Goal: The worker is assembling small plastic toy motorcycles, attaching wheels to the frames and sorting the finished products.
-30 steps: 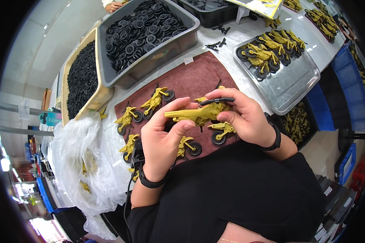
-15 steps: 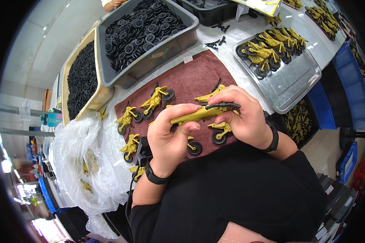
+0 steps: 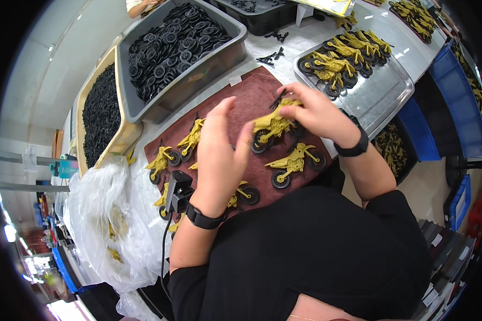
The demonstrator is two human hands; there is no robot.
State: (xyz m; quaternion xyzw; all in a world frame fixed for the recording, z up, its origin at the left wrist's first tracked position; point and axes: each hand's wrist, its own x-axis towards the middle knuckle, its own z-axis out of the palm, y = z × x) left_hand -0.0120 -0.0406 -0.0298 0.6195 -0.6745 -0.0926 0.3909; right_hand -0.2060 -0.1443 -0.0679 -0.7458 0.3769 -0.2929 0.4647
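Observation:
My right hand (image 3: pixel 313 115) has its thumb and fingers around the front end of a yellow toy motorcycle (image 3: pixel 273 124), which has black wheels and a black handlebar. My left hand (image 3: pixel 222 147) is empty, its thumb and fingers apart, just left of that motorcycle. Close to me on the reddish-brown towel (image 3: pixel 246 109) lies another toy motorcycle (image 3: pixel 290 165) with two black wheels. More of them lie to the left, among them one motorcycle (image 3: pixel 191 138) beyond my left wrist; my left hand and forearm partly cover several others.
A grey bin (image 3: pixel 187 80) of black wheels and a cream bin (image 3: pixel 124 120) of small black parts stand far left. Toy motorcycles fill part of a metal tray (image 3: pixel 383 93) at right. A crumpled plastic bag (image 3: pixel 112 214) hangs at left. Another person's hand (image 3: pixel 139 7) shows at the top.
Both hands were together on a yellow toy motorcycle; now they are apart. My left hand has let go and opened, while my right hand has moved up, holding a toy motorcycle by its front.

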